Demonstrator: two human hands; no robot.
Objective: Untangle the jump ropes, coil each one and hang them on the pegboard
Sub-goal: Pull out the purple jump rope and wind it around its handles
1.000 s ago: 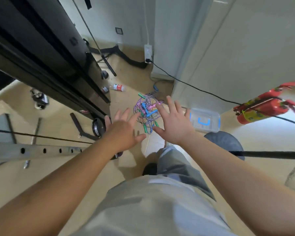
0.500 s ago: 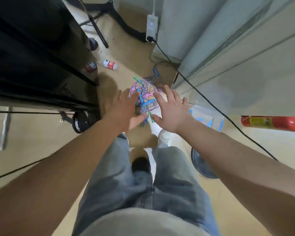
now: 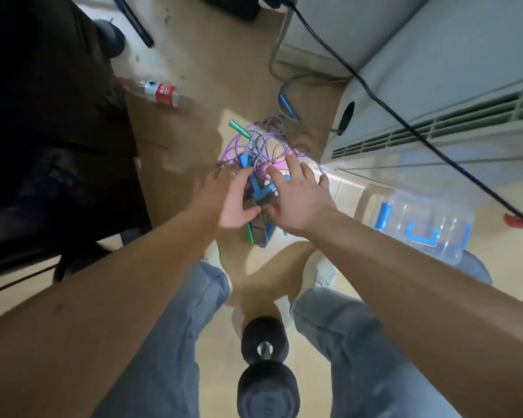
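Note:
A tangled heap of jump ropes (image 3: 261, 146) lies on the tan floor in front of my feet, with purple and striped cords and green, blue and pink handles poking out. My left hand (image 3: 224, 197) reaches over the heap's left side, fingers spread and relaxed, touching the cords. My right hand (image 3: 296, 197) lies over the right side with straight, splayed fingers on the pink and blue handles. Neither hand grips anything. The middle of the heap is hidden under my hands. No pegboard is in view.
A black dumbbell (image 3: 266, 366) lies between my legs. A clear plastic box with blue clips (image 3: 426, 224) sits at right, below a white air conditioner unit (image 3: 435, 95) crossed by a black cable. A plastic bottle (image 3: 160, 92) lies at upper left beside dark furniture (image 3: 43, 131).
I have bent lower toward the floor. Both hands have dropped from above the heap down onto it, and the heap appears larger and nearer.

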